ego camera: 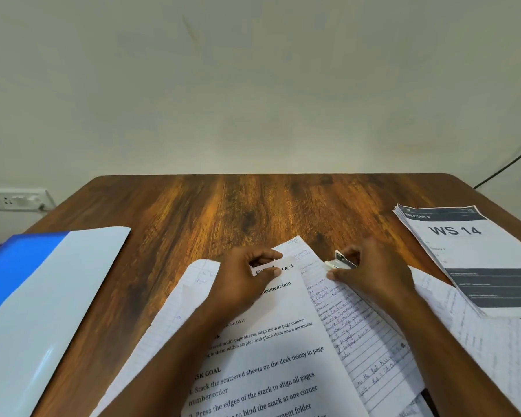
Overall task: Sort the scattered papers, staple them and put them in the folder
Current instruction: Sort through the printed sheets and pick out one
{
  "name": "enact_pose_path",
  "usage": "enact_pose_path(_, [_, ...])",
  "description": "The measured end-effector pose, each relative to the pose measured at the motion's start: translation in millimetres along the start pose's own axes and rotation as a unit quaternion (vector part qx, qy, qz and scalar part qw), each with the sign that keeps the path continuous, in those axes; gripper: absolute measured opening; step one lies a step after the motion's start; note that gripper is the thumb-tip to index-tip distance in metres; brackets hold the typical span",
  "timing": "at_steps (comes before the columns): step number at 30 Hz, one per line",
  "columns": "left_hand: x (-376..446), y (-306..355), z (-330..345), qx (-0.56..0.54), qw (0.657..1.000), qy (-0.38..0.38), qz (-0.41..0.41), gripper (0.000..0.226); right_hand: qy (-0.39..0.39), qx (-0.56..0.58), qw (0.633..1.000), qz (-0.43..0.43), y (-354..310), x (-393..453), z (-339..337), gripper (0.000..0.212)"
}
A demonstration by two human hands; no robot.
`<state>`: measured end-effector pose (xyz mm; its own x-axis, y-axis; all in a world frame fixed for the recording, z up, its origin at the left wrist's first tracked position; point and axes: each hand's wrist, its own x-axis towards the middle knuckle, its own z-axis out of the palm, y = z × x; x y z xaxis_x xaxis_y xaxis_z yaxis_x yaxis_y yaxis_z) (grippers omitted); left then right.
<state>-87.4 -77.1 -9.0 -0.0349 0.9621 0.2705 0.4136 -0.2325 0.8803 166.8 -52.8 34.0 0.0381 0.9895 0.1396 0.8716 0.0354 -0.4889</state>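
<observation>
Folder (36,299), blue and pale grey, lay at the left edge of the wooden desk (223,206), well apart from the papers. Beyond the desk's left corner a wall socket (12,200) sat low on the wall. Near the desk's front middle the scattered papers overlapped: a lined handwritten sheet (175,311) at the left, a printed instruction sheet (271,356) over it, and more lined handwritten sheets (361,332) fanning out to the right. The left hand (241,281) rested on the top of the printed sheet, thumb and forefinger curled and pinching its upper edge. Just to the right, the right hand (370,272) had its fingers curled round a small stapler (342,261), held at the top edge of the handwritten sheets; whether the stapler's mouth was over the paper could not be told. Farthest right lay a separate stack of printed pages (475,260) headed "WS 14", and a dark cable (506,167) ran down the wall behind it.
</observation>
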Motion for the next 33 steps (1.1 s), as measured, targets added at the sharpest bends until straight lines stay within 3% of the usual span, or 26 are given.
enact_pose_path(4, [-2, 4, 0, -0.003, 1.0, 0.005, -0.003, 0.022, -0.021, -0.043, 0.998, 0.044, 2, 1, 0, 0.047])
enact_pose_path(7, [-1, 3, 0, -0.016, 1.0, 0.011, -0.007, 0.021, 0.015, -0.071, 0.996, 0.045, -3, -3, 1, 0.053])
enact_pose_path(10, [0, 2, -2, -0.025, 0.999, 0.025, -0.003, 0.02, 0.064, 0.031, 0.997, -0.024, -17, -10, 1, 0.051])
enact_pose_path(11, [1, 2, -2, -0.031, 0.999, 0.027, -0.002, 0.02, 0.041, 0.092, 0.994, -0.045, -24, -13, 0, 0.047])
enact_pose_path(13, [1, 3, -3, -0.039, 0.999, 0.033, 0.004, 0.019, -0.083, 0.181, 0.979, -0.051, -37, -22, -2, 0.037])
enact_pose_path(16, [2, 4, -7, -0.044, 0.998, 0.054, 0.003, 0.02, -0.25, 0.21, 0.943, -0.066, -42, -31, 2, 0.026])
enact_pose_path(21, [6, 4, -16, -0.058, 0.989, 0.133, -0.01, 0.026, -0.371, 0.206, 0.901, -0.089, -28, -27, -18, 0.019])
enact_pose_path(25, [10, 6, -26, -0.125, 0.97, 0.204, -0.042, 0.025, -0.331, 0.275, 0.896, -0.104, -19, -19, -15, 0.004])
enact_pose_path(33, [11, 1, -43, -0.14, 0.962, 0.208, -0.112, 0.03, -0.153, 0.361, 0.918, -0.058, 2, 2, -13, 0.007])
